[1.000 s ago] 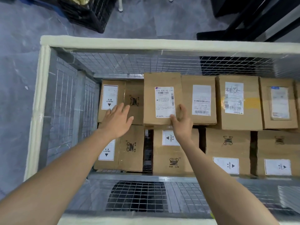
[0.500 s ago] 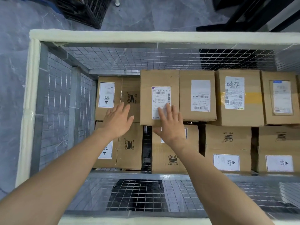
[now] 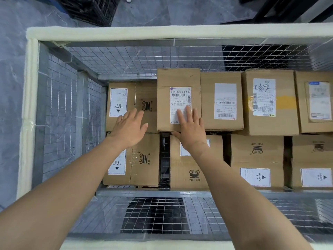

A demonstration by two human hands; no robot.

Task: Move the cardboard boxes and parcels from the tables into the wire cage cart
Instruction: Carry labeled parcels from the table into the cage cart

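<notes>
In the cart, left of middle by the far wall: the top box lies flat on the lower layer, its right side against the second box.
Top box: brown cardboard, with a white label face up bearing barcodes and "516 438-00 030".
Right grip: spread flat, palm down on the top box's near end; straight fingertips lie on the label and the thumb sits at the box's near edge.
Left grip: spread, fingers straight and close together, palm down just left of the top box. It holds nothing, and I cannot tell whether it touches the cardboard below.
Upper row: the top box, second box, third box and fourth box stand side by side along the far wall, each labelled on top. The fourth is cut off at the right.
Lower layer: the far-left box and near-left box carry a printed logo and white "HEAVY" stickers. A dark gap parts the near-left box from the middle box under the right wrist.
Cart: wire mesh walls with cream padding along the rim.
Outside: a grey floor, with a black crate beyond the cart's far-left corner.
</notes>
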